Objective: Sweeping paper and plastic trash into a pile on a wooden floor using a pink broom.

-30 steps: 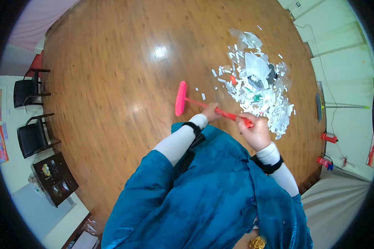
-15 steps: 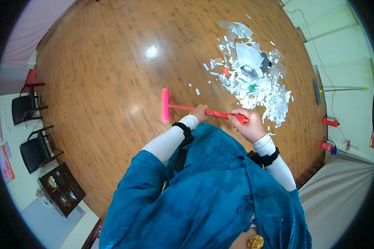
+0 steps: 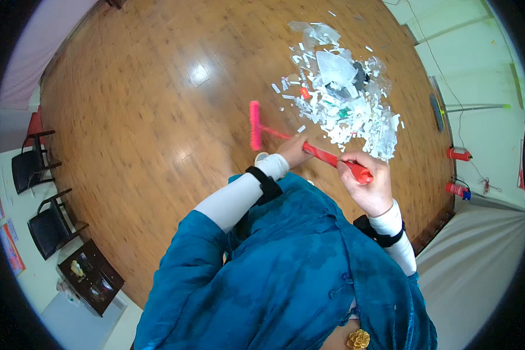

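Observation:
Both hands hold a broom (image 3: 321, 154) with a red handle and a pink bristle head. My left hand (image 3: 294, 151) wraps round the shaft at mid-length. Near the handle's top end, my right hand (image 3: 368, 182) is closed on the thick red grip. The bristle head points left, just short of the litter. Ahead and to the right, a heap of litter (image 3: 335, 70) lies on the wooden floor: white scraps, clear plastic, a dark piece, and bits of orange and green. A few loose white scraps lie at its left edge.
Two black chairs (image 3: 32, 169) and a dark low cabinet (image 3: 91, 277) stand along the left wall. By the right wall are a second broom (image 3: 437, 113) with a dark head, and two red fire extinguishers (image 3: 459, 154). A thin cable runs along that wall.
The broom head has moved right and away from me, closer to the litter. Both hands have shifted right with the handle. The litter heap appears slightly further left in view.

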Available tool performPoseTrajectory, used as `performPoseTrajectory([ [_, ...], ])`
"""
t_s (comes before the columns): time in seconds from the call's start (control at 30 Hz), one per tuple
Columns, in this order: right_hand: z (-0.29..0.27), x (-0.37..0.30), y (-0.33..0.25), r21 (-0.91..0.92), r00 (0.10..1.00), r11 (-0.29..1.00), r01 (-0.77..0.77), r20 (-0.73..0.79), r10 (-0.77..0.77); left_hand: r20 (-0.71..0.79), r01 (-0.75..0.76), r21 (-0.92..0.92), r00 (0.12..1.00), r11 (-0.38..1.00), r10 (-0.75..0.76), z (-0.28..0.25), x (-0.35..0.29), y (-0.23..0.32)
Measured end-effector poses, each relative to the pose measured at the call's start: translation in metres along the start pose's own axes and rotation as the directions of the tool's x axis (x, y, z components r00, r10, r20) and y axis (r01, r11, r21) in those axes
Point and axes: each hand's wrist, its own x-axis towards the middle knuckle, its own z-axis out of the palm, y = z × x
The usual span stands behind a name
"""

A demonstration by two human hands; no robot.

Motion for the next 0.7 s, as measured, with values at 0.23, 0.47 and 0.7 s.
performPoseTrajectory([
  [0.23, 0.026, -0.009, 0.052, 0.066, 0.97, 0.973, -0.22, 0.118, 0.211, 0.186, 0.077, 0.094, 0.978, 0.993, -0.093, 0.032, 0.007, -0.058],
  [0.47, -0.005, 0.005, 0.009, -0.167, 0.997, 0.983, 0.069, -0.028, -0.075, 0.044, -0.173, -0.21, 0.982, 0.962, 0.186, 0.05, 0.054, -0.015],
  [0.7, -0.029, -0.006, 0.01, -0.131, 0.99, 0.982, 0.138, -0.021, -0.142, 0.187, -0.151, -0.162, 0.966, 0.975, 0.181, 0.006, 0.03, 0.034],
])
